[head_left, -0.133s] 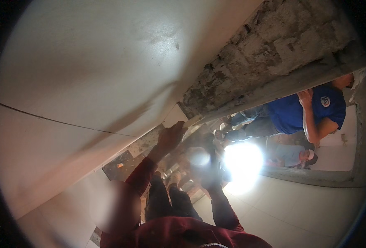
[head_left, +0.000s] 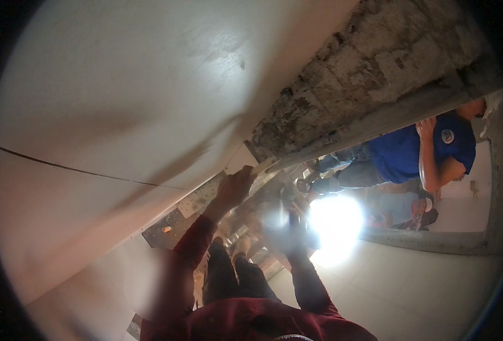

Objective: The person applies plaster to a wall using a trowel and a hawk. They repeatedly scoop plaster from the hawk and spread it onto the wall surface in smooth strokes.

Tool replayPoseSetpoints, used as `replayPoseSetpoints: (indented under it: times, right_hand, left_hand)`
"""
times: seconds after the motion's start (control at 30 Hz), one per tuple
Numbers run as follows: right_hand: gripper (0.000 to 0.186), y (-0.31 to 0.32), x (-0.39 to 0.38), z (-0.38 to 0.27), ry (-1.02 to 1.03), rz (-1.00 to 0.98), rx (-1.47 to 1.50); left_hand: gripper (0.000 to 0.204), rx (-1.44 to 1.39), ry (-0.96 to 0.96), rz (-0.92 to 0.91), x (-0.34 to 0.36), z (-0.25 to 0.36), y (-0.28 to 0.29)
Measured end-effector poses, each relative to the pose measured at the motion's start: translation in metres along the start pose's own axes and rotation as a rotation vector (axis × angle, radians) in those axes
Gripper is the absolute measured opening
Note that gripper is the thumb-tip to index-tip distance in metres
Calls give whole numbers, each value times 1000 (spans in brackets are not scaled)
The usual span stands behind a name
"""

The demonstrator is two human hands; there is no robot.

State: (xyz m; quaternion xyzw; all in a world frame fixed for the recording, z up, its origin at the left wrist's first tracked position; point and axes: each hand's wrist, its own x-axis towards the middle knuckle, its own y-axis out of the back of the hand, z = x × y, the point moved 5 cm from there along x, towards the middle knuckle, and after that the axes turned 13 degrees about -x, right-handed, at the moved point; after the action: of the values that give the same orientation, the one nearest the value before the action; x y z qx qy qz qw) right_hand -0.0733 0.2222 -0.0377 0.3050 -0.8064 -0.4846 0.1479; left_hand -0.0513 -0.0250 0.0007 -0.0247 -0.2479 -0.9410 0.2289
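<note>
My left hand (head_left: 233, 190) is closed on one end of a narrow pale strip (head_left: 264, 165), whose far end reaches the lower corner of the rough, untiled wall (head_left: 354, 85). To its right, my right hand (head_left: 292, 241) is dim and washed out by glare. A blurred, elongated thing (head_left: 290, 199) juts up from that hand; its kind cannot be made out. The fingers of the right hand are mostly lost in the haze.
Large pale wall tiles (head_left: 121, 102) fill the left side. A dazzling lamp (head_left: 335, 230) shines beside my right hand. Beyond an opening stand a person in a blue shirt (head_left: 399, 150) and another in light blue (head_left: 396, 207). A small orange piece (head_left: 166, 229) lies below left.
The blurred thing at my right hand has shifted slightly and shows more clearly. My left hand stays nearly in place. The person in blue has moved an arm slightly.
</note>
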Motion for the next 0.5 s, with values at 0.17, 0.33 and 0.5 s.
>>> replayPoseSetpoints:
  times: [0.17, 0.33, 0.5]
  right_hand:
    - [54, 42, 31, -55, 69, 101, -84]
    - [52, 47, 39, -50, 110, 71, -124]
    - [48, 65, 50, -68, -31, -82, -129]
  left_hand:
    - [23, 15, -47, -58, 3, -20, 0]
    - [22, -24, -71, -22, 12, 1, 4]
    - [21, 98, -65, 7, 12, -7, 4]
